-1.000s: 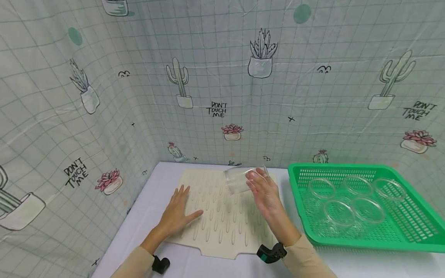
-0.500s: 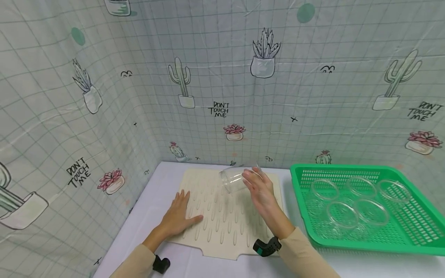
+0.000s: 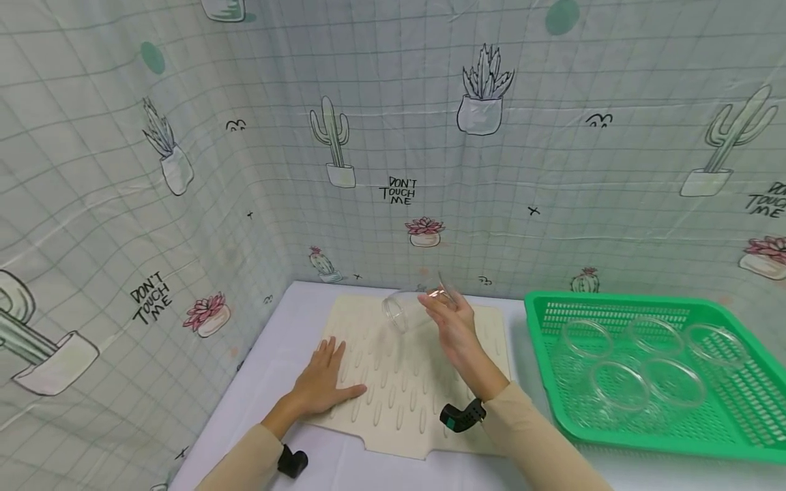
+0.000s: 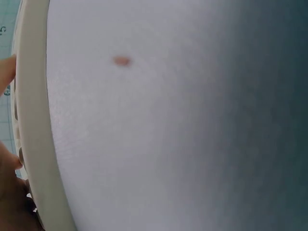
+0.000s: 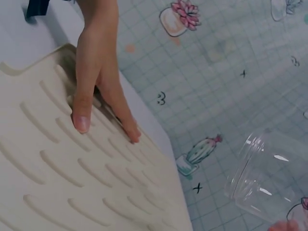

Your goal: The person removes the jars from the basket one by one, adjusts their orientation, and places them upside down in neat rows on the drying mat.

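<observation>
My left hand point(image 3: 322, 382) rests with straight, spread fingers on the left part of a cream ridged mat point(image 3: 399, 436). The right wrist view shows that same left hand point(image 5: 98, 72), its thumb and a finger touching the ridges. Above the mat's far half, a clear jar point(image 3: 405, 315) is held on its side by my right hand point(image 3: 454, 334), its rimmed end pointing left. Ring-like ridges show at the end of the jar point(image 5: 262, 175) in the right wrist view, with fingertips at its lower edge. Mostly the mat's edge point(image 4: 36, 120) and blurred white cloth appear in the left wrist view.
A green slotted basket point(image 3: 663, 447) stands to the right of the mat, with several clear jars point(image 3: 620, 385) upright inside. Grid-patterned cloth point(image 3: 368, 225) with cactus drawings hangs behind and to the left. White cloth point(image 3: 270, 361) covers the table.
My right hand and the jar have shifted left over the mat, and the jar is tilted slightly more. My left hand stays on the mat. The head view has turned a little left.
</observation>
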### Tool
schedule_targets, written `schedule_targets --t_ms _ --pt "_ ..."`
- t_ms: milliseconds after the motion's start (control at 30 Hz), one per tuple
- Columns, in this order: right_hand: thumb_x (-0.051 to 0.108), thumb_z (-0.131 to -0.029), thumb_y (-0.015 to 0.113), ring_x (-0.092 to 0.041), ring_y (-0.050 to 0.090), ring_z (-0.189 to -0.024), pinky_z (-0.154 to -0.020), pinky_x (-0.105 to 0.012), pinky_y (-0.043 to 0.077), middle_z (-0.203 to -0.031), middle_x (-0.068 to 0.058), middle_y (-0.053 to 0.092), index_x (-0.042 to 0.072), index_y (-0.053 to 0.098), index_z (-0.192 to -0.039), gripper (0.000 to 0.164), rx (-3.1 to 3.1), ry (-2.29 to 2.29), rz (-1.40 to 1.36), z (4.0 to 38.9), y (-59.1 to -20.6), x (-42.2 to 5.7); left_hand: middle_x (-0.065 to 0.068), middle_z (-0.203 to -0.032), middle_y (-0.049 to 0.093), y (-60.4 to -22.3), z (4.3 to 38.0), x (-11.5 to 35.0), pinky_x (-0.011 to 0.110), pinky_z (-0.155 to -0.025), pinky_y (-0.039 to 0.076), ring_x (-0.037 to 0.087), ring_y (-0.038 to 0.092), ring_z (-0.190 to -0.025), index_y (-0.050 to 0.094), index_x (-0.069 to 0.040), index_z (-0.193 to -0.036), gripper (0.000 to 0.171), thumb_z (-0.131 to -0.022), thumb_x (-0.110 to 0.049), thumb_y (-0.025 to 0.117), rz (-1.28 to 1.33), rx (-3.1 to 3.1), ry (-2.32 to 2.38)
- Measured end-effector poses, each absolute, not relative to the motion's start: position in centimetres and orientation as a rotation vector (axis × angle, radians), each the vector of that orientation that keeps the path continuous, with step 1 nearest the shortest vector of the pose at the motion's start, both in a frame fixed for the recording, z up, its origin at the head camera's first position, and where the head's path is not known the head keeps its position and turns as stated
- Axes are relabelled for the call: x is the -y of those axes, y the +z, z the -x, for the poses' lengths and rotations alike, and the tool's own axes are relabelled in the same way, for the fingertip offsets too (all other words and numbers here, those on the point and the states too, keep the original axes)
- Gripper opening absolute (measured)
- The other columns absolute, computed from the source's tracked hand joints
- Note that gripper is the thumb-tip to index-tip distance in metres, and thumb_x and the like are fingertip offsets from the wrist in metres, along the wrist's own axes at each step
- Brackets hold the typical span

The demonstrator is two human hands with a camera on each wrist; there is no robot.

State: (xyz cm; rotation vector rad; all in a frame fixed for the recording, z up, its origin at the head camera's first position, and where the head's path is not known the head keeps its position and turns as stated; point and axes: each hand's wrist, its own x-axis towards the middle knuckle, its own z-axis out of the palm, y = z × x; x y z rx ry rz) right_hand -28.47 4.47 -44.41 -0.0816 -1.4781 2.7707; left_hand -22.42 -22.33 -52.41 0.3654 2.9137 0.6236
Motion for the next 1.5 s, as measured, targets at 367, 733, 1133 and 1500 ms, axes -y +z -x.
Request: schedule_targets --t_ms 367,733,1133,1500 --pt "0.002 -0.084 0.075 -0.023 0.055 -0.118 -0.110 -0.041 0.036 -0.134 -0.023 0.051 0.000 0.037 -0.149 0.075 1.822 2.569 0.056 30.7 -45.5 -2.7 0.029 -0.162 0.008 -52.2 22.5 22.1 0.052 -0.120 0.010 0.042 0.003 -0.150 0.018 0.006 -0.156 0.107 -0.089 -0.066 0.060 -0.372 -2.899 0.579" --pt "0.009 -0.078 0.085 -0.035 0.049 -0.126 -0.106 -0.046 0.041 -0.136 -0.022 0.053 -0.001 0.041 -0.144 0.080 2.054 2.301 -0.095 32.5 -46.2 0.5 0.031 -0.161 0.008 -51.7 22.4 22.3 0.056 -0.119 0.009 0.045 0.003 -0.149 0.018 0.008 -0.155 0.104 -0.090 -0.060 0.063 -0.397 -2.887 0.611" --pt "0.009 -0.074 0.089 -0.036 0.049 -0.124 -0.106 -0.044 0.040 -0.132 -0.019 0.055 0.002 0.047 -0.140 0.079 2.219 2.121 -0.159 34.2 -47.2 3.1 0.031 -0.161 0.009 -51.9 22.5 22.2 0.054 -0.119 0.010 0.044 0.005 -0.149 0.019 0.008 -0.155 0.106 -0.089 -0.063 0.062 -0.386 -2.879 0.600" --pt "0.018 -0.072 0.091 -0.035 0.052 -0.121 -0.100 -0.046 0.047 -0.132 -0.018 0.055 0.004 0.048 -0.140 0.082 2.414 1.924 -0.166 35.5 -47.7 4.5 0.030 -0.161 0.007 -51.7 22.5 22.2 0.054 -0.120 0.009 0.043 0.003 -0.150 0.018 0.007 -0.155 0.106 -0.090 -0.065 0.061 -0.368 -2.861 0.576"
